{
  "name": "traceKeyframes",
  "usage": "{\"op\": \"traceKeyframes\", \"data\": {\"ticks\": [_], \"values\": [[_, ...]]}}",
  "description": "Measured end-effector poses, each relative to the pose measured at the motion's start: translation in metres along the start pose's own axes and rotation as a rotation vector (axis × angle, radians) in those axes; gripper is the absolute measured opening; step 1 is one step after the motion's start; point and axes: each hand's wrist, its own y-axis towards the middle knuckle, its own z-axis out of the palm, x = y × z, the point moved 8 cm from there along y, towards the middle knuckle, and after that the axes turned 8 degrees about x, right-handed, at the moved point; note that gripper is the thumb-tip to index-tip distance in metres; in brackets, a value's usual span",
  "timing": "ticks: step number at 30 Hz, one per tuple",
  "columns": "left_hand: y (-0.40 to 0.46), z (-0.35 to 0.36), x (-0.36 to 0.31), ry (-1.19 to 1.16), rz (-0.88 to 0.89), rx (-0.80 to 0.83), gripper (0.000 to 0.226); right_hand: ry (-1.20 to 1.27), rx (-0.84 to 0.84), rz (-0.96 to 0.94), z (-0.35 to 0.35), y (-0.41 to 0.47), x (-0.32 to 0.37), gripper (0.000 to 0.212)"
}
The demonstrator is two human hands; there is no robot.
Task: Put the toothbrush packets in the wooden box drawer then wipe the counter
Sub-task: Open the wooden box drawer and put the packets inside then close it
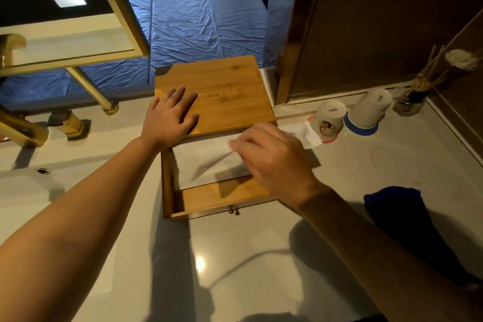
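Observation:
A wooden box (224,86) stands on the pale counter (235,256), and its drawer (217,198) is pulled out toward me. White toothbrush packets (203,162) lie flat inside the drawer. My left hand (170,115) rests palm down, fingers spread, on the box's lid. Over the drawer's right side, my right hand (271,157) has its fingers pinched on the upper edge of a white packet. Another white packet (305,133) lies on the counter just right of the box, partly hidden behind my right hand.
A dark blue cloth (400,212) lies on the counter at the right. Two cups (366,112) stand upside down behind it, beside a reed diffuser (413,99). A gold faucet (23,128) and white sink (31,185) are at the left.

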Motion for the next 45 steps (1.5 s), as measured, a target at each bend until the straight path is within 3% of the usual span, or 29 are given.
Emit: {"op": "traceKeyframes", "data": {"ticks": [5, 11, 18, 21, 25, 29, 38, 45], "values": [[-0.001, 0.000, 0.001, -0.010, 0.006, -0.015, 0.065, 0.009, 0.118, -0.117, 0.057, 0.006, 0.041, 0.011], [0.000, 0.001, 0.001, -0.026, 0.018, -0.020, 0.060, -0.053, 0.313, 0.095, 0.107, 0.001, 0.016, 0.025], [0.001, 0.001, 0.001, -0.032, 0.033, -0.027, 0.059, -0.020, 0.356, 0.196, 0.117, 0.008, 0.024, 0.019], [0.001, 0.001, 0.000, -0.035, 0.038, -0.029, 0.059, 0.131, 0.404, 0.245, 0.123, 0.000, 0.018, 0.010], [0.001, 0.001, 0.001, -0.034, 0.039, -0.024, 0.060, 0.274, 0.641, 0.339, 0.125, -0.016, 0.006, 0.032], [0.001, 0.003, 0.001, -0.040, 0.031, -0.019, 0.060, 0.191, 0.652, 0.382, 0.108, -0.032, 0.012, 0.061], [-0.001, -0.001, -0.001, -0.039, 0.039, -0.036, 0.061, 0.078, 0.840, 0.444, 0.128, -0.038, 0.034, 0.057], [0.000, -0.001, 0.000, -0.033, 0.040, -0.037, 0.060, 0.184, 0.863, 0.526, 0.129, -0.029, 0.025, 0.069]]}}
